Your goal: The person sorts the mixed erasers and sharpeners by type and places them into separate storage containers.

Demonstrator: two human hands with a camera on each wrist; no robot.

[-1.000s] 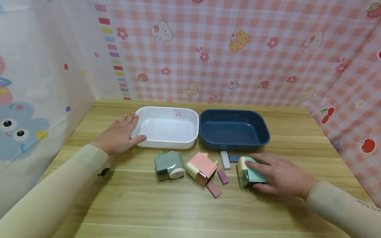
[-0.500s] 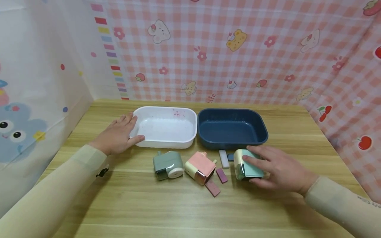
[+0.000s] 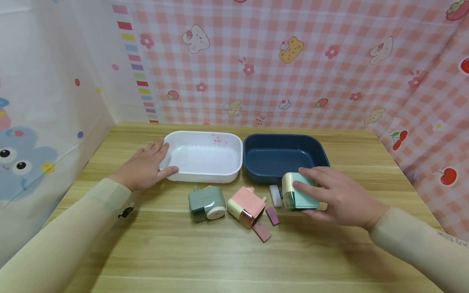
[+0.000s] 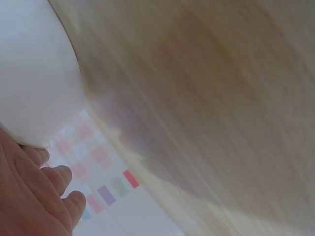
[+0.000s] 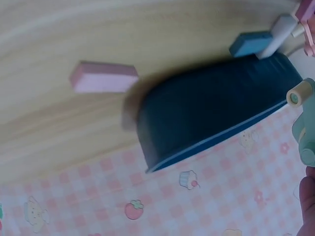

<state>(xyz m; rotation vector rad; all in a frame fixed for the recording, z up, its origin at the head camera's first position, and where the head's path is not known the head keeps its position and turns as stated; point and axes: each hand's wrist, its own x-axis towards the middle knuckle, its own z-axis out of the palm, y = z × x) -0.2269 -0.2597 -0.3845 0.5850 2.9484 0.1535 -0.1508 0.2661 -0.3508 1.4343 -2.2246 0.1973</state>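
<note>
My right hand (image 3: 335, 195) grips a mint-green pencil sharpener (image 3: 305, 194) with a cream front, fingers over its top and thumb at its near side. In the head view it overlaps the navy bin's near rim; in the right wrist view the sharpener (image 5: 307, 120) shows at the right edge, raised beside the navy bin (image 5: 211, 103). My left hand (image 3: 144, 166) rests on the left rim of the white bin (image 3: 203, 178), fingers straight. A grey-green sharpener (image 3: 207, 202) and a pink one (image 3: 248, 205) stand on the table in front.
Small eraser-like blocks lie near the pink sharpener: a white block (image 3: 275, 196), a purple block (image 3: 272, 216) and a dusty-pink block (image 3: 261, 232). A blue block (image 5: 250, 44) and a pale pink block (image 5: 103, 77) lie by the navy bin. Printed cloth hangs behind.
My right hand has lifted the mint sharpener and carried it up and left toward the navy bin. My left hand has kept its place on the white bin.
</note>
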